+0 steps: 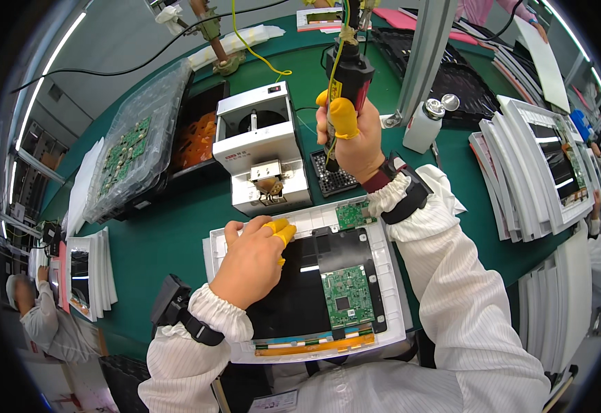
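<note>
My right hand (355, 138) is wrapped round a black and red electric screwdriver (350, 69), held upright. Its lower end is over a small black tray with a grid of holes (335, 180); whether it touches the tray I cannot tell. My left hand (251, 263) lies on the upper left part of a white-framed display panel (400, 296), fingers bent and apart, with no object visible in them. Yellow finger cots cover some fingers of both hands. The panel carries a black sheet, a large green circuit board (347, 297) and a smaller green board (355, 215).
A white machine (266, 138) stands beyond the panel. Left of it are a clear plastic tray with green boards (135, 89) and a black bin (200, 131). A white pump bottle (422, 127), a metal post (428, 55) and stacked white panels (514, 175) stand rightward. Other people work nearby.
</note>
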A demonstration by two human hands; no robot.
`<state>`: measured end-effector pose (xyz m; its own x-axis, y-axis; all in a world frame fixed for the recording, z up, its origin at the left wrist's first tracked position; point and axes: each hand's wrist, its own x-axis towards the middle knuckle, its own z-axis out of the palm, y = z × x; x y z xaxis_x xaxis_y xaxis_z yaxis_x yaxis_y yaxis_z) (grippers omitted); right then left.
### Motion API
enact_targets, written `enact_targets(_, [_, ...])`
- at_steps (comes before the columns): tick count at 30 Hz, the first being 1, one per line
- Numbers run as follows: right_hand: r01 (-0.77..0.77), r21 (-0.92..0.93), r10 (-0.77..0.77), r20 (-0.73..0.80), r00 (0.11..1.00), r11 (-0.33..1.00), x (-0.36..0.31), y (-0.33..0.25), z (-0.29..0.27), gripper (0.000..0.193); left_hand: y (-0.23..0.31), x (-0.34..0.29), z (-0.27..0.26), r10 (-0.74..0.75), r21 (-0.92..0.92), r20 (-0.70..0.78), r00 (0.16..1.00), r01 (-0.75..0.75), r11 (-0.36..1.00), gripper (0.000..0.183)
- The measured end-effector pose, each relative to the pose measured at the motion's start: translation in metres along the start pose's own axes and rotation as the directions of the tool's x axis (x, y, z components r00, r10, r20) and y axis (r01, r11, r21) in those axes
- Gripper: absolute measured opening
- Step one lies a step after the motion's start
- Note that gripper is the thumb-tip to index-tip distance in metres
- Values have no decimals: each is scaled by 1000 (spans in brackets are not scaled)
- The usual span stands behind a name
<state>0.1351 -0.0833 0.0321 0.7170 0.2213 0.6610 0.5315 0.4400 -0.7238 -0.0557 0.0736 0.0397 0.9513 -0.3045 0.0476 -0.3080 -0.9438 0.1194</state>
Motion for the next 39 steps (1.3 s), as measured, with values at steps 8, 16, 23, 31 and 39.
enact_targets(8, [18,11,-18,-30,999,1000,2,-31,8,38,7,-5,5,6,19,27,1000,-7,1000,28])
enact_targets(16, [-105,365,106,18,994,925,-27,-60,28,41,11,-6,13,20,25,37,999,-21,999,25])
enact_targets(23, [-242,390,233,71,970,888,-49,-58,36,34,15,-3,24,50,61,-59,997,-47,997,19])
enact_targets(31, [-191,246,163,132,978,950,-56,-54,34,41,20,1,26,43,73,-27,999,-41,997,17])
enact_targets(39, [-202,281,165,148,975,938,-58,-49,34,45,20,-1,27,16,84,7,1000,-17,996,17])
